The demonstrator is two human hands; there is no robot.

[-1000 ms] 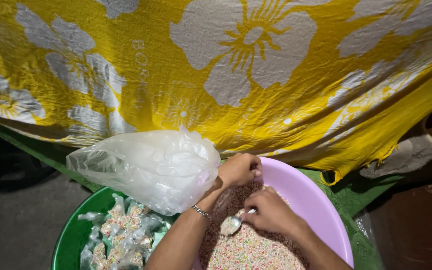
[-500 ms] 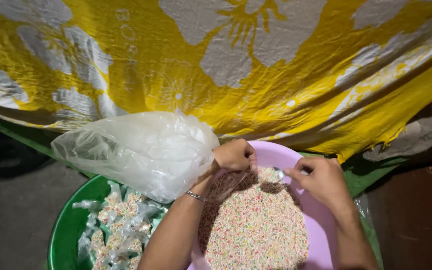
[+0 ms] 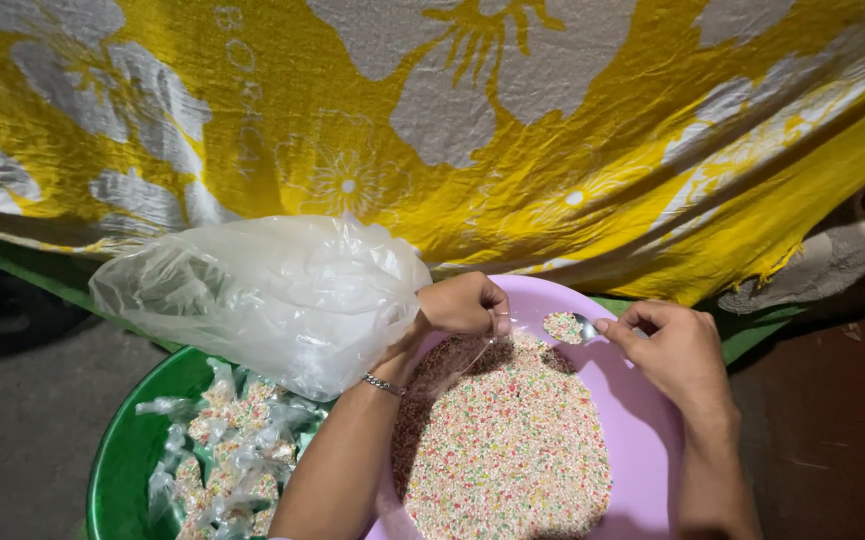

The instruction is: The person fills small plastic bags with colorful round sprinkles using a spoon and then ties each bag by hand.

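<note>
A yellow flowered cloth hangs across the far side; near left, my green basin already holds many small filled packets; the pink basin is still heaped with coloured sprinkles; my left hand is fisted on a large clear bag; my right hand pinches a loaded spoon.

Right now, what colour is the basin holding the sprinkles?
Pale purple basin, clearest in the head view.

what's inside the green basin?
The green basin holds small tied clear packets of multicoloured sprinkles. The big plastic bag and the left forearm cover its right side; the bottom is hidden under the packets.
</note>
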